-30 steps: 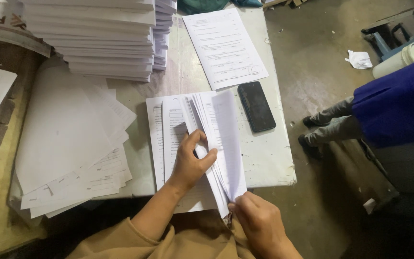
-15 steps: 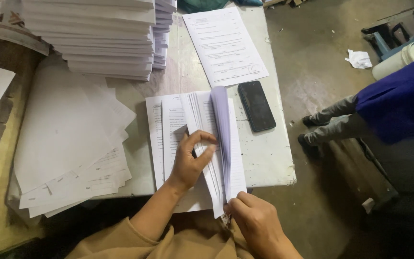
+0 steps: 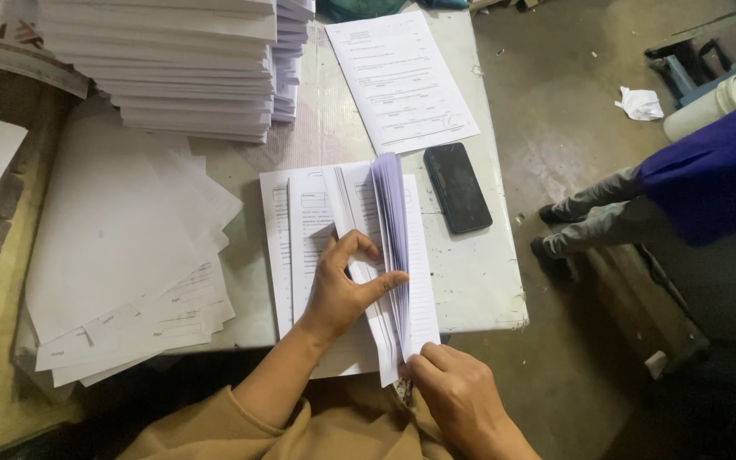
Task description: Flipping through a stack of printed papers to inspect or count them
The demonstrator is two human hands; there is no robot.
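**Two hands on a fanned bundle of printed sheets at the table's near edge**

A bundle of printed sheets (image 3: 389,247) stands partly on edge near the front edge of the white table (image 3: 479,290), its pages fanned upward so that only thin edges show; the print on them is too small to read. The left hand (image 3: 347,285) lies on the flat sheets beside the fan, thumb and forefinger curled together, the forefinger pressed against the upright pages. The right hand (image 3: 453,392) is closed on the bundle's lower corner, which overhangs the front edge; its fingertips are hidden under the paper, so the exact grip cannot be told.

Just right of the bundle lies a black phone (image 3: 457,187), screen dark. Behind it, toward the far edge, rests a single printed page (image 3: 402,81). A tall stack of paper (image 3: 163,68) fills the far left corner, cut off by the frame's top. Loose blank sheets (image 3: 121,255) spill over the left edge.

At the right, another person's blue sleeve (image 3: 717,179) shows.
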